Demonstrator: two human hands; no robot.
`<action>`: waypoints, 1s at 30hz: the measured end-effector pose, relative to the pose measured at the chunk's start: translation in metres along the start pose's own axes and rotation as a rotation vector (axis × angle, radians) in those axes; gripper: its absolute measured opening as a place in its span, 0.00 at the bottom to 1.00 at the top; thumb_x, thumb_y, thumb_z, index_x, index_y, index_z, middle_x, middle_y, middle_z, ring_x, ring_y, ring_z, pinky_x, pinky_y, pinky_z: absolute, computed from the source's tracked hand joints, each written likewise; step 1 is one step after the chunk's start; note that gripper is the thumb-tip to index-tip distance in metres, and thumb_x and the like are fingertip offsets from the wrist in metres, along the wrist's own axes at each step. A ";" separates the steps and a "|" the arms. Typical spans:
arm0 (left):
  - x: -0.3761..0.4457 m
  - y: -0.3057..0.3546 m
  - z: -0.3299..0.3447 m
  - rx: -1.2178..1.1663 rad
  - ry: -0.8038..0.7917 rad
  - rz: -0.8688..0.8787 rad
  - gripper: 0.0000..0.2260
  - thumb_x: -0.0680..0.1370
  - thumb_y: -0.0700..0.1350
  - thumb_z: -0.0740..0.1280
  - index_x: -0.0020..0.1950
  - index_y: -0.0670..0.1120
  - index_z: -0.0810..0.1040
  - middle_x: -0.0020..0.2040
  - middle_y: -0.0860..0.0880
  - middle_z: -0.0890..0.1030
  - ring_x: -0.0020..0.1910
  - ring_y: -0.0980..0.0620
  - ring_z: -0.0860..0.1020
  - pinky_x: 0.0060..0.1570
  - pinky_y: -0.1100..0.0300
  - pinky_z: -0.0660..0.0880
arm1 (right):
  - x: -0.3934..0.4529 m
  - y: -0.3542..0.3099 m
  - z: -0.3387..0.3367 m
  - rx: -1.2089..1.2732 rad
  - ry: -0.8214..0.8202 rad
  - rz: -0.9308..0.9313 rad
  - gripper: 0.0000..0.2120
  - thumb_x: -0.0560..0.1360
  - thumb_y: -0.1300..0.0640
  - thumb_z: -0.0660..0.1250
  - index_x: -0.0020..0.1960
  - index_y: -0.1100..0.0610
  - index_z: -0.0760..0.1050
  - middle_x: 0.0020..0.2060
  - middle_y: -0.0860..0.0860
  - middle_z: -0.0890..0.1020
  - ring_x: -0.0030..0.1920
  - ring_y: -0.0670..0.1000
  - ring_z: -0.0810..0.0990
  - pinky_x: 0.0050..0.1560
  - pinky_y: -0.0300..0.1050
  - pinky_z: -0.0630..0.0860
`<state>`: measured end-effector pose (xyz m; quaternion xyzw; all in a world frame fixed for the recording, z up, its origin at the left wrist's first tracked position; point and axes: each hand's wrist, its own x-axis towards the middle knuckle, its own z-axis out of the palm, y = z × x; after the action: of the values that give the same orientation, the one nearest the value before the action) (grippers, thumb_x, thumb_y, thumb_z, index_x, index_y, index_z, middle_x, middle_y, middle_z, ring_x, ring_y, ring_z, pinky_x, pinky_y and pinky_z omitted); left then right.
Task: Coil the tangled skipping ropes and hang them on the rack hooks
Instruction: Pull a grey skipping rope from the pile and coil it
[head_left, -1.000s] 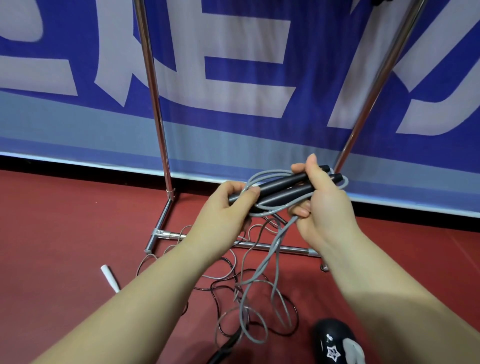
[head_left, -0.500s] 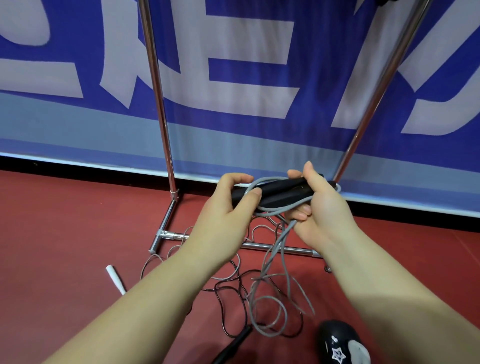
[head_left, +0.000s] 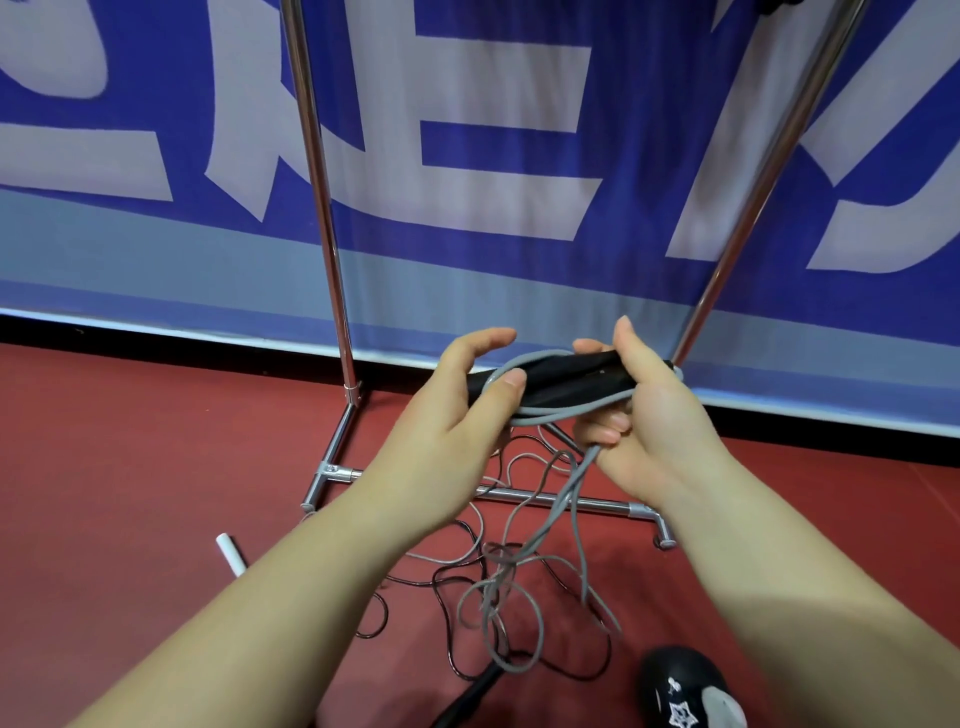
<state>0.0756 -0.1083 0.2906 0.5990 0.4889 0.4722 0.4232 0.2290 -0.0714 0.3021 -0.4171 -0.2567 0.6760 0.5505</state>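
Head view, near to far: black shoe (head_left: 680, 696); grey skipping rope (head_left: 524, 566) trailing tangled onto red floor (head_left: 130, 467); left hand (head_left: 457, 415) pinching a wrap against black handles (head_left: 566, 382), right hand (head_left: 639, 405) clasping both; chrome rack (head_left: 322, 208) behind. Advice: keep each wrap taut, feed slack gradually.

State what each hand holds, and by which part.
The right hand grips the two black rope handles at their right end, with grey cord looped round them. The left hand pinches their left end.
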 end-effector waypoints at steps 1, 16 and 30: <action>0.001 0.001 0.000 -0.011 0.020 0.004 0.13 0.76 0.56 0.60 0.60 0.63 0.72 0.35 0.53 0.74 0.34 0.53 0.70 0.41 0.51 0.72 | 0.000 0.001 0.000 -0.019 -0.008 -0.006 0.20 0.78 0.42 0.59 0.39 0.57 0.76 0.22 0.47 0.66 0.18 0.43 0.57 0.19 0.34 0.54; 0.023 -0.015 -0.018 0.280 0.325 -0.097 0.10 0.80 0.50 0.60 0.46 0.44 0.75 0.34 0.50 0.75 0.34 0.52 0.72 0.37 0.59 0.67 | -0.025 0.046 0.006 -1.303 -0.391 -0.424 0.09 0.78 0.52 0.62 0.55 0.49 0.78 0.43 0.46 0.82 0.43 0.45 0.78 0.49 0.43 0.73; 0.014 -0.011 -0.014 0.464 -0.204 -0.129 0.07 0.79 0.48 0.61 0.53 0.52 0.78 0.44 0.52 0.82 0.44 0.53 0.79 0.49 0.57 0.75 | -0.013 0.009 -0.013 -1.458 -0.304 -0.604 0.19 0.61 0.36 0.73 0.46 0.46 0.82 0.41 0.42 0.83 0.43 0.42 0.79 0.48 0.43 0.75</action>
<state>0.0607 -0.0917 0.2848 0.6922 0.5762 0.2566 0.3507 0.2360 -0.0873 0.2917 -0.4874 -0.8077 0.2093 0.2576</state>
